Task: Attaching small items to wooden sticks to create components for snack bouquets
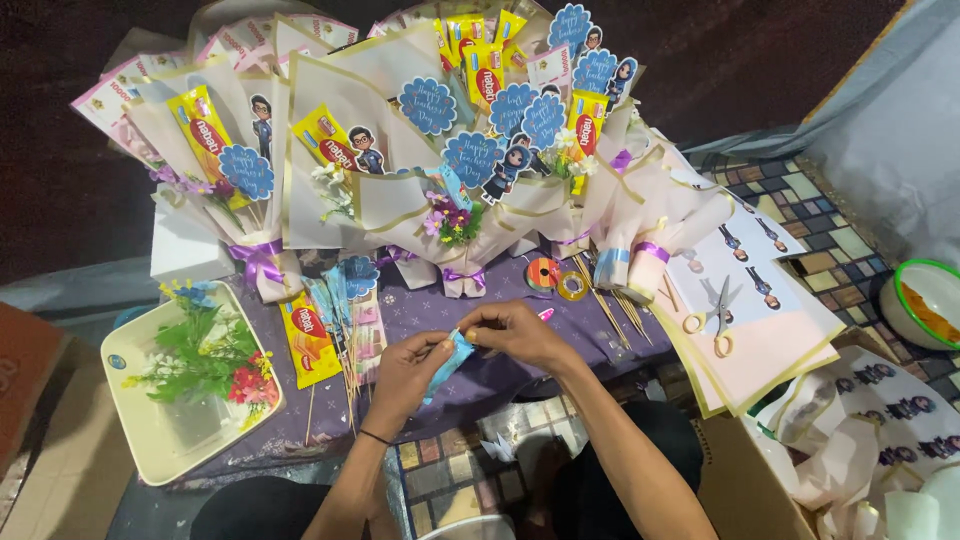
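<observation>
Both hands, left hand [405, 372] and right hand [515, 332], pinch a light blue ribbon [447, 362] just before the bouquets [450, 190]; it may slip, since only fingertips hold it.

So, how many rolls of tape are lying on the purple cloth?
2. An orange-red roll of tape and a yellow roll of tape lie side by side on the purple cloth, just below the bouquets. Others may be hidden under the wrappers.

Glossy yellow snack packets [307, 342], matt paper wraps [390, 200], satin-looking ribbon [258, 260], probably plastic tray [130, 440].
</observation>
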